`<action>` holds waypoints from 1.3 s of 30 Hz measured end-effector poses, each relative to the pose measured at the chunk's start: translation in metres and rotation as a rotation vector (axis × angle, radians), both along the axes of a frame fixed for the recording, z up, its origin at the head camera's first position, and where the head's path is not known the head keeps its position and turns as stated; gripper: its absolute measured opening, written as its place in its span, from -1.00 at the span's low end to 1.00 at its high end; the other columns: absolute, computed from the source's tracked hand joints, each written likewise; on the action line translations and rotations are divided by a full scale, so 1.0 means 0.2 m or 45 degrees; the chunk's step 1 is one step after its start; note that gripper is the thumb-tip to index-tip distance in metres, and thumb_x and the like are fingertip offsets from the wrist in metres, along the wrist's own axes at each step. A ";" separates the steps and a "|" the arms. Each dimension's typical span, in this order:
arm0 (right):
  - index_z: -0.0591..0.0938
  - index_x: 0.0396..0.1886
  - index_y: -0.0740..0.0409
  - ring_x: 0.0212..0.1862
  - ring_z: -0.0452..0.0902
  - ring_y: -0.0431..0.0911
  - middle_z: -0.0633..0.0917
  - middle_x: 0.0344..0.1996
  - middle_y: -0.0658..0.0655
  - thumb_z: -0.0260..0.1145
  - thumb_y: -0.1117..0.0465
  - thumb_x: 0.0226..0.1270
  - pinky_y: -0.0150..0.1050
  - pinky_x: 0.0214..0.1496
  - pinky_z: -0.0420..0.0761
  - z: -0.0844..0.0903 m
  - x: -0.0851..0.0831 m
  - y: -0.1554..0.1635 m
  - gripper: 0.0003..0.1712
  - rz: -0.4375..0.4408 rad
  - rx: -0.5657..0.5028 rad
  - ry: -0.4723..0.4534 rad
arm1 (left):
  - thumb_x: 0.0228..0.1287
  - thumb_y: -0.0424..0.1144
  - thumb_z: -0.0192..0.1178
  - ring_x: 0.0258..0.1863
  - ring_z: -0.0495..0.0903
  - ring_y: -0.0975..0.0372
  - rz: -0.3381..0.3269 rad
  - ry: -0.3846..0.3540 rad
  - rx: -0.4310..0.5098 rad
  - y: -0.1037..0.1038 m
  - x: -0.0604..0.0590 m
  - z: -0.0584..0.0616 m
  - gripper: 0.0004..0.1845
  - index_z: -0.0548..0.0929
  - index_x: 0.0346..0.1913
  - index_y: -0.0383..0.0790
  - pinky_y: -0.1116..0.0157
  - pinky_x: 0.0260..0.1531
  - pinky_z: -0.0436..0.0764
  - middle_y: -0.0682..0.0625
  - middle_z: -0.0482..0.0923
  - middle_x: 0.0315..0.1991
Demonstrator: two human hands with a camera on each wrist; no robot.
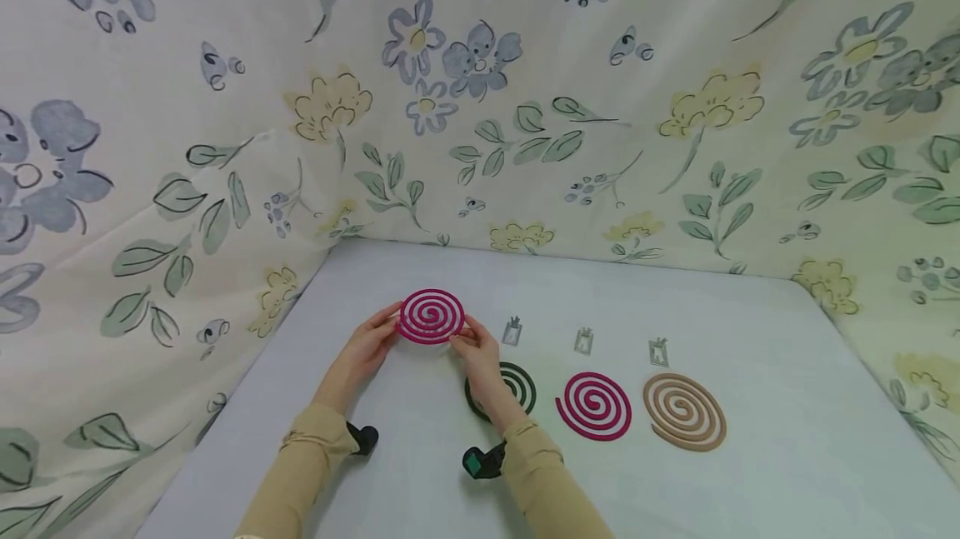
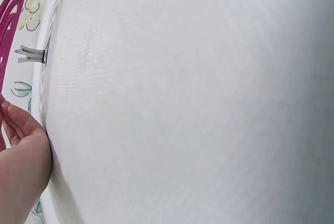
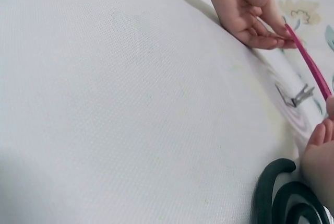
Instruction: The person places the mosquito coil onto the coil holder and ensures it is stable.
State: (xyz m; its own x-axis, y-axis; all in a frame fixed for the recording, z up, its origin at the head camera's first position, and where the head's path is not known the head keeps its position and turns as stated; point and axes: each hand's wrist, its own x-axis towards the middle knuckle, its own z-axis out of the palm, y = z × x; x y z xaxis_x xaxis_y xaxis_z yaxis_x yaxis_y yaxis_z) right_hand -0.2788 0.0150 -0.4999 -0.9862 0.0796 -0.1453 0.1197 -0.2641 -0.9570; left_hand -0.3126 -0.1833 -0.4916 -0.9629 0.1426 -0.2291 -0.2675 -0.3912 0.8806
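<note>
"What are your fingers doing?"
"From the head, my left hand [image 1: 367,347] and right hand [image 1: 482,356] pinch opposite edges of a flat magenta spiral coil [image 1: 431,315], raised above the white table [image 1: 420,456]."
"Left wrist?"
"The coil runs out of frame, near a small silver metal stand [image 2: 32,55]."
"Right wrist?"
"The coil's edge-on; a dark green spiral coil [image 3: 266,198] lies near my right hand."
</note>
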 end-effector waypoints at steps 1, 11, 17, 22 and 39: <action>0.36 0.31 0.32 -0.17 0.46 -0.24 0.51 -0.12 0.14 0.23 0.45 0.25 -0.52 -0.20 0.50 0.00 0.00 0.00 -0.40 0.001 0.006 0.004 | 0.45 -0.42 -0.12 -0.21 0.54 0.44 0.007 -0.010 0.010 0.00 0.00 0.00 -0.48 0.13 0.42 -0.32 0.54 -0.11 0.52 0.20 0.61 -0.24; 0.35 0.30 0.38 -0.20 0.44 -0.22 0.52 -0.09 0.26 0.23 0.47 0.24 -0.55 -0.22 0.50 0.02 -0.03 0.03 -0.40 0.007 0.064 0.030 | 0.41 -0.38 0.00 -0.24 0.56 0.41 0.023 -0.097 0.045 0.02 -0.02 0.04 -0.53 0.32 0.35 -0.26 0.52 -0.18 0.55 0.20 0.62 -0.21; 0.35 0.29 0.41 -0.24 0.42 -0.24 0.51 -0.16 0.22 0.21 0.48 0.25 -0.55 -0.25 0.48 0.05 -0.02 0.04 -0.41 0.026 0.070 0.019 | 0.40 -0.39 0.00 -0.28 0.55 0.43 0.009 -0.124 0.005 0.02 -0.03 0.06 -0.46 0.19 0.40 -0.31 0.53 -0.22 0.56 0.22 0.62 -0.28; 0.40 0.28 0.33 -0.25 0.40 -0.23 0.52 -0.21 0.10 0.27 0.44 0.23 -0.53 -0.27 0.46 -0.01 -0.05 0.02 -0.41 0.000 0.115 -0.015 | 0.40 -0.42 -0.01 -0.25 0.58 0.44 -0.006 -0.090 0.045 0.01 -0.03 0.04 -0.55 0.36 0.32 -0.30 0.52 -0.17 0.58 0.21 0.63 -0.28; 0.42 0.25 0.37 -0.30 0.40 -0.26 0.52 -0.26 0.10 0.28 0.46 0.20 -0.55 -0.29 0.45 -0.03 -0.05 0.01 -0.43 -0.023 0.164 -0.003 | 0.38 -0.38 0.05 -0.22 0.57 0.43 -0.012 -0.195 0.001 -0.01 -0.03 0.05 -0.52 0.35 0.34 -0.28 0.50 -0.15 0.58 0.20 0.64 -0.29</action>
